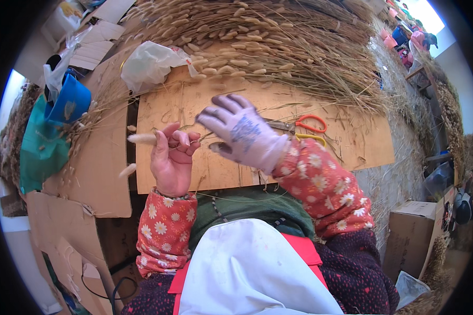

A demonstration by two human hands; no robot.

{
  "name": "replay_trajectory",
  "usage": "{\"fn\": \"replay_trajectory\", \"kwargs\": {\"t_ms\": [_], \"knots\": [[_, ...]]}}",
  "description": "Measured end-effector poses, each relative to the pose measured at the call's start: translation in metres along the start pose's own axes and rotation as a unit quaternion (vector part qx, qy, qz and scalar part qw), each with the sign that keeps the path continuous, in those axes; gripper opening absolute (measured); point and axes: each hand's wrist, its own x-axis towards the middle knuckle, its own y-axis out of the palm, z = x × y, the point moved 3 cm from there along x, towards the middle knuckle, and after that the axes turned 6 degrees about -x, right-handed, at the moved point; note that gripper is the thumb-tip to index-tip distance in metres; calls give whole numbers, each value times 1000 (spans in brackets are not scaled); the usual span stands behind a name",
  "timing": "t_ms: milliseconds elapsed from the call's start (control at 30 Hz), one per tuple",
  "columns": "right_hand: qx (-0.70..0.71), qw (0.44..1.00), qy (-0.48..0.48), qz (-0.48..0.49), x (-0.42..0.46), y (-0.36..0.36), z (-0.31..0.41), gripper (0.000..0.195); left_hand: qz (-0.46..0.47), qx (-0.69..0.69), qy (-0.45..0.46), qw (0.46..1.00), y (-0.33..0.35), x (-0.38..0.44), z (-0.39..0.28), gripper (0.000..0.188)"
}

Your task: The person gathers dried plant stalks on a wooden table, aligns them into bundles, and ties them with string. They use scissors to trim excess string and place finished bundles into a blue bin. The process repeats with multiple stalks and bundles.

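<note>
My left hand (175,159), bare and palm up, holds the stem of a fluffy dried grass head (142,138) between its fingers. The head points left past the thumb. Just to the right, my right hand (238,128) wears a pale knitted glove with dark fingertips. Its fingers are spread over the wooden board (220,173), near the stems; whether it touches one is unclear. Beside the gloved wrist lie scissors (311,123) with one orange and one yellow handle loop, partly hidden by the sleeve. Another loose grass head (127,170) rests at the board's left edge.
A large heap of dried grass stems (323,59) covers the board's far side. A crumpled plastic bag (149,65) lies at its far left corner. Farther left are a blue container (69,98), a green bag (43,145) and cardboard (98,157). A cardboard box (412,226) stands at the lower right.
</note>
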Motion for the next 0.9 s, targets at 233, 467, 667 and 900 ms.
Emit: {"fn": "replay_trajectory", "kwargs": {"t_ms": [233,467,667,900], "knots": [[-71,997,-33,3,-12,16,-5,14,-12,10,-8,1000,-2,-1,-2,45],[-244,966,51,71,-77,-5,-89,10,-34,-16,12,999,-17,1,3,45],[-401,880,184,177,-139,-45,-173,21,-54,-24,9,998,-23,2,9,43],[-373,883,258,120,-163,-98,-160,65,-92,-16,-2,996,-26,3,15,42]]}}
